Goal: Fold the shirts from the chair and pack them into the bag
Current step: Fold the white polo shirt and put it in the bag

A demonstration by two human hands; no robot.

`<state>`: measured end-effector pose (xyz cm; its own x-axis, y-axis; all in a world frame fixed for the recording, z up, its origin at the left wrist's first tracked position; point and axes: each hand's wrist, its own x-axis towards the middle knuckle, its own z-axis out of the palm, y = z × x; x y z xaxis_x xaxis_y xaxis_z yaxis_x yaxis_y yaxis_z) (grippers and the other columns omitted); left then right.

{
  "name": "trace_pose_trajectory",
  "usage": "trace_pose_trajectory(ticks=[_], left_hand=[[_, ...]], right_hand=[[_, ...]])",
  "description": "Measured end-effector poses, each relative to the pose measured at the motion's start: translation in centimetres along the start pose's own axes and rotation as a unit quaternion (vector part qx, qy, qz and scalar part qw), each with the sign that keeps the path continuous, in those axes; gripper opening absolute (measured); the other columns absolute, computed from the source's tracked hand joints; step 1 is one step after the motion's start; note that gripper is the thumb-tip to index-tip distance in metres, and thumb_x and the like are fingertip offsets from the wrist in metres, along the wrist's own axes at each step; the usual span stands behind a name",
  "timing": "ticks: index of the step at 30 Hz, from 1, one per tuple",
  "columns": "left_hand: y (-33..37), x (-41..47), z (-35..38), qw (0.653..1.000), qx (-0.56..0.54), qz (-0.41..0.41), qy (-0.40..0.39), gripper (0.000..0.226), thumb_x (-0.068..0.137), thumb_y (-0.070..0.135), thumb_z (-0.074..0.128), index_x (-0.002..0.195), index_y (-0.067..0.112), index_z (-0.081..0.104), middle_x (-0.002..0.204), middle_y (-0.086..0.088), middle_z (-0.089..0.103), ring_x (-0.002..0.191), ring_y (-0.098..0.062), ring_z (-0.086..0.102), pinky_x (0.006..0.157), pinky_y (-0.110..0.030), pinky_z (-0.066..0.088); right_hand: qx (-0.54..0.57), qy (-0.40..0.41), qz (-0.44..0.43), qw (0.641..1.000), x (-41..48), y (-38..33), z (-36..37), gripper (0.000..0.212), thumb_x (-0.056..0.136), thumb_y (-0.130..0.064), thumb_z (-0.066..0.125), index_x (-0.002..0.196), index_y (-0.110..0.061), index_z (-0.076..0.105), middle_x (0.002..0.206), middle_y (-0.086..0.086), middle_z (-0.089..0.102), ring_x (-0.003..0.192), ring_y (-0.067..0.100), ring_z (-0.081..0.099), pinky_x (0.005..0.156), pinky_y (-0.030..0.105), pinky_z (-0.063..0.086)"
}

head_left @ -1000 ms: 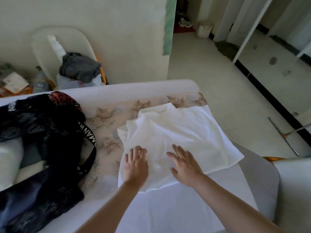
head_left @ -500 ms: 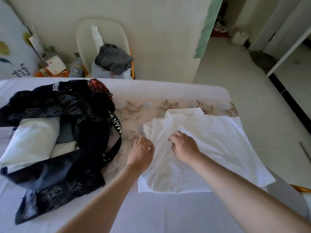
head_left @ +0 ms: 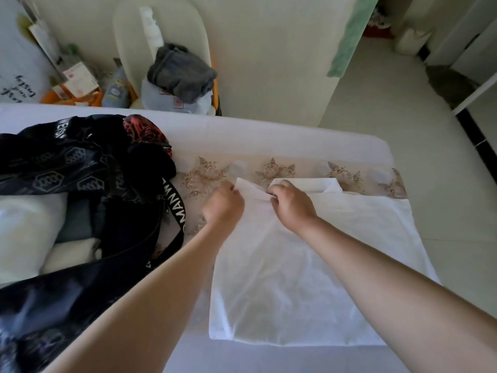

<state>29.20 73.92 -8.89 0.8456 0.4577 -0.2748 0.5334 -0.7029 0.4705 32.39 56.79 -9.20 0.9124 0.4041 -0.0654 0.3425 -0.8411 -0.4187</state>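
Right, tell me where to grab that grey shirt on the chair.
Take the grey shirt by its bunched top, reaching from above and from the bed side: it lies crumpled on a pale garment, with the chair back rising behind it.

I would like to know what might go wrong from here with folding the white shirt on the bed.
Both the left hand and the right hand pinch the white cloth shirt at one far corner only; lifting from there may undo the folds already made.
The black patterned bag's lettered strap lies close beside that corner and might catch the cloth.
The shirt's right edge sits near the white bed's edge, so it may slide off.
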Motion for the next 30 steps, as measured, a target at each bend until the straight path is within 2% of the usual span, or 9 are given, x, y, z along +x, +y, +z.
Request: trace_pose_trajectory(ticks=[4,7,9,12,15,18,22,27,30], left_hand=[[-0.6,1.7,-1.3,0.995,-0.096,-0.006,0.037,0.018,0.104,0.026,0.034,0.118,0.017,0.039,0.101,-0.005,0.059,0.084,-0.029,0.055,0.07,-0.038,0.04],[-2.5,2.1,-0.8,0.995,0.014,0.035,0.09,0.038,0.099,0.027,0.051,0.128,0.009,0.037,0.13,-0.014,0.048,0.114,-0.035,0.052,0.085,-0.048,0.048],[-3.1,0.4,0.2,0.975,0.079,0.163,0.129,0.04,0.095,0.022,0.053,0.132,0.01,0.043,0.138,-0.015,0.043,0.127,-0.036,0.043,0.099,-0.049,0.043],[-4.7,-3.1,3.1,0.918,0.133,0.372,0.042,0.045,0.095,0.031,0.043,0.137,0.019,0.05,0.147,-0.008,0.046,0.135,-0.031,0.042,0.107,-0.047,0.038],[-8.5,-4.4,5.4,0.904,0.241,0.352,-0.033,0.064,0.098,0.053,0.024,0.155,0.025,0.026,0.164,-0.007,0.015,0.152,-0.026,0.013,0.12,-0.048,0.018],[-10.0,-5.4,5.0,0.918,0.254,0.302,-0.037,0.064,0.099,0.053,0.023,0.156,0.023,0.026,0.164,-0.012,0.013,0.152,-0.029,0.011,0.12,-0.053,0.018],[-9.9,-9.2,4.4,0.9,0.26,0.35,-0.024,0.067,0.097,0.049,0.033,0.154,0.014,0.03,0.164,-0.012,0.012,0.151,-0.03,0.013,0.12,-0.049,0.011],[-13.9,-12.9,3.7,0.85,0.249,0.438,-0.154,0.103,0.08,0.081,0.037,0.158,0.028,-0.004,0.164,0.003,-0.019,0.149,-0.019,-0.023,0.119,-0.04,-0.014],[-16.5,-12.5,1.5,0.835,0.287,0.433,-0.181,0.1,0.081,0.081,0.034,0.155,0.034,-0.015,0.158,0.007,-0.033,0.144,-0.016,-0.033,0.117,-0.039,-0.019]], right_hand=[[0.102,0.098,-0.041,0.989,0.9,-0.7,0.1,0.044,0.088,0.001,0.055,0.13,-0.01,0.055,0.13,0.013,0.05,0.119,0.031,0.054,0.091,0.043,0.05],[0.015,0.122,-0.064,0.99,-0.5,-0.7,1.7,0.06,0.081,0.002,0.057,0.139,-0.01,0.047,0.146,0.018,0.039,0.132,0.034,0.043,0.099,0.044,0.043],[-0.063,0.122,-0.069,0.988,-2.4,-0.2,2.9,0.058,0.082,-0.005,0.059,0.139,-0.012,0.049,0.15,0.019,0.036,0.132,0.035,0.043,0.095,0.045,0.04],[-0.14,0.056,-0.068,0.986,-4.4,0.7,4.8,0.054,0.091,-0.022,0.055,0.144,-0.017,0.046,0.155,0.02,0.031,0.138,0.038,0.037,0.1,0.052,0.039],[-0.192,-0.096,-0.028,0.976,-4.6,1.3,5.0,0.062,0.101,-0.045,0.036,0.158,-0.028,0.017,0.167,0.011,-0.001,0.153,0.029,0.0,0.118,0.059,0.013],[-0.213,-0.112,-0.031,0.97,-4.4,1.4,4.3,0.065,0.102,-0.048,0.034,0.159,-0.026,0.011,0.166,0.01,-0.008,0.153,0.026,-0.011,0.121,0.054,-0.004],[-0.195,-0.048,-0.031,0.979,-6.3,0.0,4.8,0.063,0.096,-0.04,0.042,0.155,-0.021,0.03,0.165,0.016,0.01,0.153,0.033,0.009,0.121,0.058,0.01],[-0.174,-0.14,-0.008,0.975,-11.1,-2.3,6.8,0.072,0.09,-0.053,0.006,0.158,-0.031,0.009,0.166,0.011,-0.009,0.154,0.028,-0.003,0.116,0.062,0.01],[-0.172,-0.172,-0.007,0.97,-11.6,-4.6,6.8,0.068,0.096,-0.055,0.026,0.158,-0.034,0.007,0.166,0.009,-0.009,0.153,0.026,-0.002,0.117,0.058,0.013]])
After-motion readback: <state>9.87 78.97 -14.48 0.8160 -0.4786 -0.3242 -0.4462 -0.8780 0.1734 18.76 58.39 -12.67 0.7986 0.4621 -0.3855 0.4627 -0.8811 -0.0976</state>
